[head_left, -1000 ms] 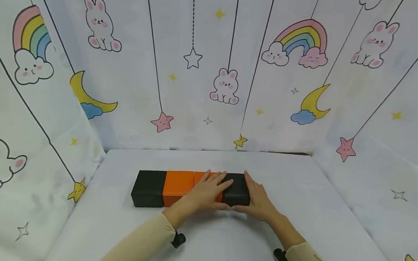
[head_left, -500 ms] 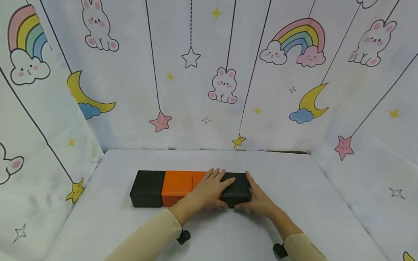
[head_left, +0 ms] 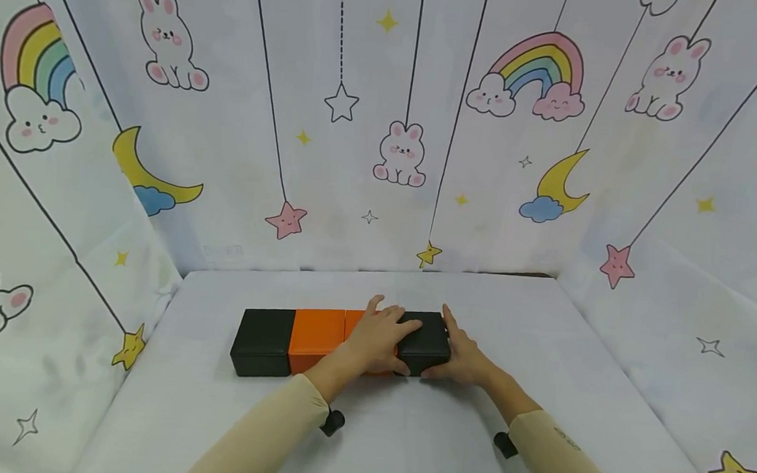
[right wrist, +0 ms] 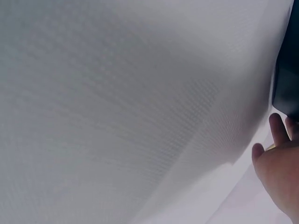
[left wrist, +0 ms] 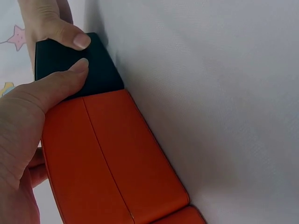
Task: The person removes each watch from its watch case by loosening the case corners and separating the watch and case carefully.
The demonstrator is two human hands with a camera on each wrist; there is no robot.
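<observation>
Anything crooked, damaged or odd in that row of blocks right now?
Nothing stands out. The four blocks sit flush in one straight row on the table: black block, orange block, another orange one under the left hand, and the right black block, held by both hands.

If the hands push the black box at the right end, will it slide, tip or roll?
The black box would probably slide: it looks flat-sided and low. Rolling seems unlikely given its square edges. The left hand and right hand flank it, so tipping appears unlikely.
</observation>
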